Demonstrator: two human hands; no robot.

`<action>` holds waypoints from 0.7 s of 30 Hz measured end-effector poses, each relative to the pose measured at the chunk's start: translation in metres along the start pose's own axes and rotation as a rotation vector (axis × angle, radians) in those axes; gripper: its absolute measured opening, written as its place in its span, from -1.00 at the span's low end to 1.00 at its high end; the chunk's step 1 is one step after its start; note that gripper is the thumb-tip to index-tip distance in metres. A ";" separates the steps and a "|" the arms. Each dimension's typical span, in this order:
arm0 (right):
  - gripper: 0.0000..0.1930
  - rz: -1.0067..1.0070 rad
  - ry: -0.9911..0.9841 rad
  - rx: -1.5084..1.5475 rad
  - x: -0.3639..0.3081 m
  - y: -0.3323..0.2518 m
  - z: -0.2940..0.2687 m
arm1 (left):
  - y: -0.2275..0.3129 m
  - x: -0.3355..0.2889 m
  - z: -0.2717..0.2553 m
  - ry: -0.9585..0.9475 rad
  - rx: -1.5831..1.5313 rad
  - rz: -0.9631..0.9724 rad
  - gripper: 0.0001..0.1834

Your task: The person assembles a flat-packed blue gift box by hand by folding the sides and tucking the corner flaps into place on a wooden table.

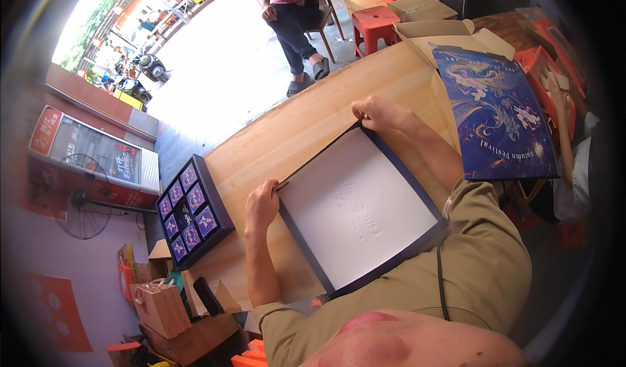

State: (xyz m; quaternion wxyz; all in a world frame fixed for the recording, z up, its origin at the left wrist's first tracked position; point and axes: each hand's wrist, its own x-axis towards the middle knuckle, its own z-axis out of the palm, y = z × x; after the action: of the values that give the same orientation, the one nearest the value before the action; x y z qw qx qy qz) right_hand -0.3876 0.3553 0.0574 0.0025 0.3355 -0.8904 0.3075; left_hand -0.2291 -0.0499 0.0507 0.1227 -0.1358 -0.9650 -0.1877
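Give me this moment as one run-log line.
left hand: grips white-lined box piece, left corner | right hand: grips its far corner | compartmented box: left on table, purple packs inside

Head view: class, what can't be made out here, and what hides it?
All in the head view:
Lid: outer face, turned toward the table.
Seated person: head, cut off by the top edge.
Person at right: mostly cut off by dark picture rim.
Scooter outside: details, too small.

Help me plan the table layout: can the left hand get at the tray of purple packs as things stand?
Probably yes: the left hand would have to leave the white-lined box, but only tabletop seems to lie between hand and tray.
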 end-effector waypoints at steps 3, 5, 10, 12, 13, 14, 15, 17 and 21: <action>-0.81 -0.019 0.013 -0.058 0.001 0.001 0.004 | -0.001 -0.001 0.002 0.003 0.014 -0.001 -0.83; -0.83 -0.064 0.056 -0.049 0.001 0.005 0.009 | -0.002 -0.001 0.004 0.016 0.038 0.023 -0.83; -0.84 -0.070 0.073 -0.017 0.002 0.005 0.009 | -0.006 -0.003 0.006 0.031 0.074 0.043 -0.83; -0.83 -0.022 0.045 -0.007 0.001 0.002 0.007 | -0.007 -0.003 0.008 0.036 0.082 0.049 -0.83; -0.83 -0.025 0.042 -0.012 0.001 0.002 0.007 | -0.006 -0.002 0.008 0.036 0.085 0.051 -0.83; -0.84 -0.027 0.039 -0.015 0.001 0.001 0.007 | -0.006 -0.002 0.008 0.036 0.088 0.054 -0.83; -0.84 -0.029 0.037 -0.019 0.001 0.002 0.008 | -0.006 -0.002 0.008 0.041 0.087 0.061 -0.84; -0.84 -0.055 0.044 -0.023 0.001 0.004 0.009 | -0.006 -0.001 0.009 0.051 0.084 0.076 -0.85; -0.82 -0.052 0.034 0.005 0.001 0.002 0.007 | -0.006 -0.002 0.009 0.059 0.085 0.074 -0.85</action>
State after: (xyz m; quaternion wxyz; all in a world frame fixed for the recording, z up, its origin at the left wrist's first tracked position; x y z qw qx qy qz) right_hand -0.3879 0.3522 0.0501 0.0247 0.3533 -0.8804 0.3153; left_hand -0.2303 -0.0521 0.0405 0.1637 -0.1605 -0.9624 -0.1460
